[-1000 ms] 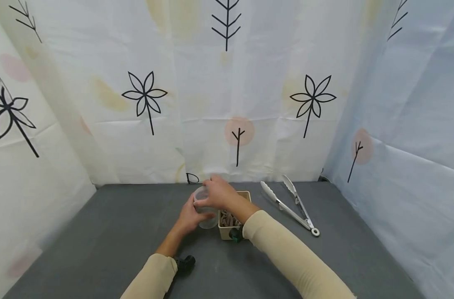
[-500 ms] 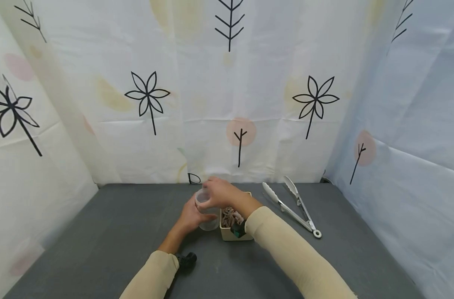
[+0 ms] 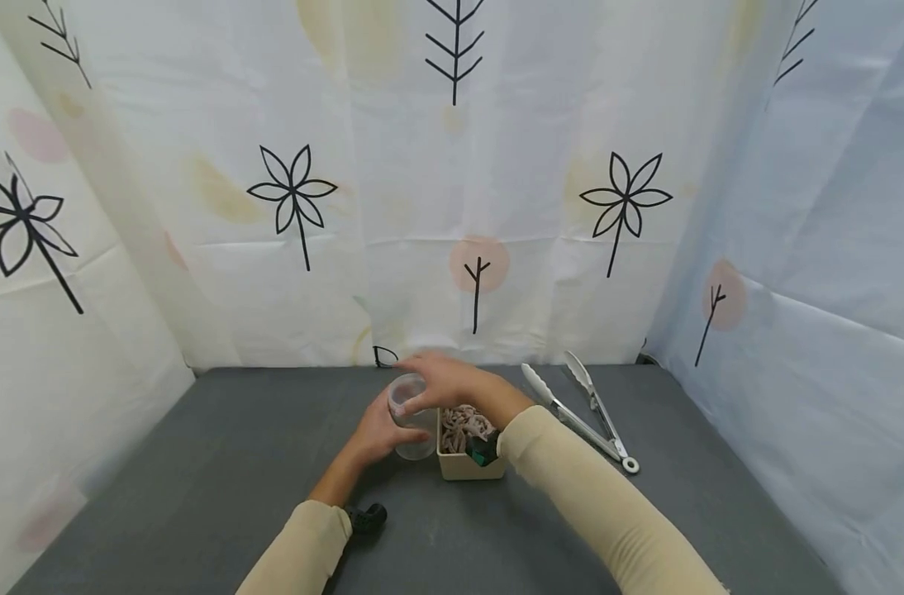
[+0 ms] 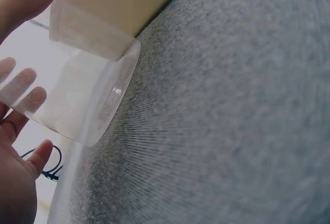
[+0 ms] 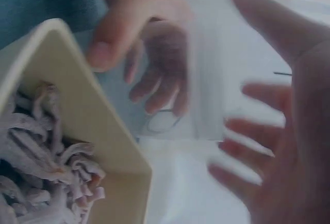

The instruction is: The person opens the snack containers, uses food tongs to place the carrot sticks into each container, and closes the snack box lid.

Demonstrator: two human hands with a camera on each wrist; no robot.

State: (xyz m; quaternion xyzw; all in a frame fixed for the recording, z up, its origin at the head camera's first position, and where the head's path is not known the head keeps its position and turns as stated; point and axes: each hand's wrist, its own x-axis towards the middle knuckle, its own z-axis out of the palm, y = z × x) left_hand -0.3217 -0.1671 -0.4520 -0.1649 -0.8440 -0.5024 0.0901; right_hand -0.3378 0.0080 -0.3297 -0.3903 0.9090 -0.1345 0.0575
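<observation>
A clear plastic jar (image 3: 413,450) stands upright on the grey table, just left of a cream box (image 3: 470,469). My left hand (image 3: 376,430) grips the jar's side; in the left wrist view its fingers show through the clear wall. Over the jar's top is my right hand (image 3: 444,382). In the right wrist view that hand (image 5: 273,131) is blurred, its thumb and fingers spread around the jar's top band (image 5: 206,79) with a gap between. Pale, greyish-brown curled strips (image 3: 463,423) fill the lower part of the box.
Metal tongs (image 3: 578,421) with white tips lie spread on the table (image 3: 690,496) to the right of the box. A printed white cloth (image 3: 392,281) hangs behind and along both sides. A dark camera mount sits on each wrist.
My right hand's fingers have loosened from the jar's top and spread, shifting slightly; more of the strips shows. The left hand keeps its hold on the jar, and the tongs lie unmoved.
</observation>
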